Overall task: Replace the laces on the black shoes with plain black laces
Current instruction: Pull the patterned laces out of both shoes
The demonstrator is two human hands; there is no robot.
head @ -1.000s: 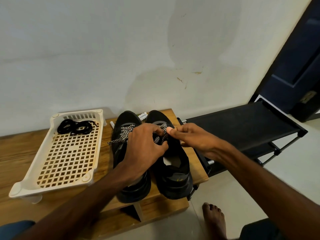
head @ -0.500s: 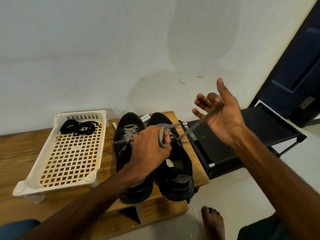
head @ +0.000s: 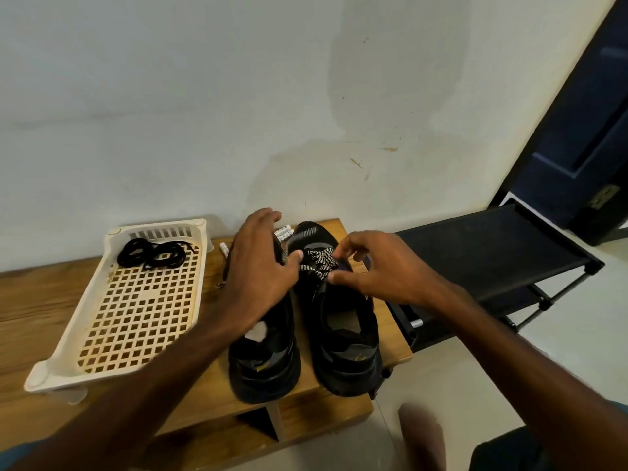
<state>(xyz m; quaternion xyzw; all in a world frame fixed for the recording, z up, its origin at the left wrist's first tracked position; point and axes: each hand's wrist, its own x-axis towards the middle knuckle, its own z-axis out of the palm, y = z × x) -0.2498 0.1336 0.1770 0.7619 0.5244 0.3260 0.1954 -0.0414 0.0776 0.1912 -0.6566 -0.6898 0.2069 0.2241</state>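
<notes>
A blurred bare foot (head: 421,436) stands on the floor, nearer than the right hand (head: 373,271) and below its forearm. On the light wooden bench (head: 34,311), the left black shoe (head: 268,355) and the right black shoe (head: 346,348) sit side by side, heels nearest. The left hand (head: 258,266) lies spread flat over the front of the left black shoe, fingers straight, gripping nothing. Just right of it, the right hand hovers over the right black shoe, its thumb and forefinger pinching the black-and-white speckled lace (head: 319,263) threaded there. Left of the left hand, a white plastic lattice tray (head: 51,379) holds coiled plain black laces (head: 153,258) at its far end. Right of the right hand stands a black fabric shoe rack (head: 475,253).
</notes>
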